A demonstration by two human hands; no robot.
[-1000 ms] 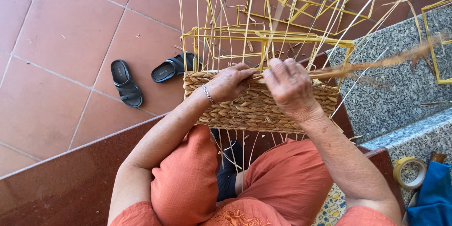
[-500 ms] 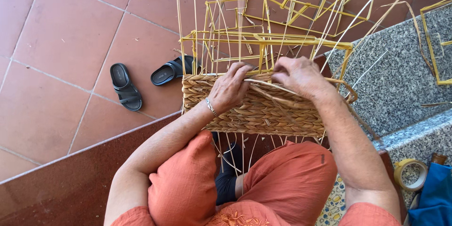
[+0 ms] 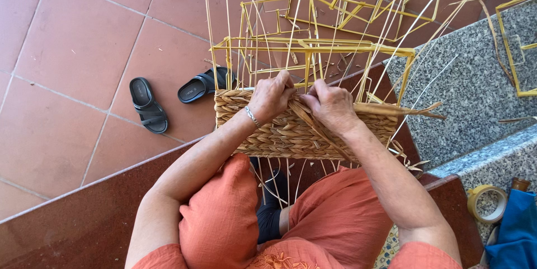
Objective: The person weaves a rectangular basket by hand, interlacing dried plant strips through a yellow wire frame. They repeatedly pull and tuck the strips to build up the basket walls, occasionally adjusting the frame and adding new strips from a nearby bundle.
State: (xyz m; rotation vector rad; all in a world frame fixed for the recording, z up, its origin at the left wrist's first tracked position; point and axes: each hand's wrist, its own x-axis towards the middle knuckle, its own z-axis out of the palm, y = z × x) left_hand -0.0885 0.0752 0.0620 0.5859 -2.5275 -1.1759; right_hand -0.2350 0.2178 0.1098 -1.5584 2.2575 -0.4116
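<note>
Both hands meet at the top edge of the woven basket panel (image 3: 296, 132), left hand (image 3: 271, 96) fingers and right hand (image 3: 331, 104) fingers pinching a flat straw strand (image 3: 324, 134) between them.

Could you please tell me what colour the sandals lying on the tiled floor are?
The sandals are black, seen best in the head view, left of the woven basket.

Basket (image 3: 291, 132): before the person's knees, both hands on its top edge.
Frames (image 3: 347, 28): behind the basket, on the floor.
Sandals (image 3: 168, 98): left of the basket.
Tape roll (image 3: 488, 203): right, on the step.
</note>
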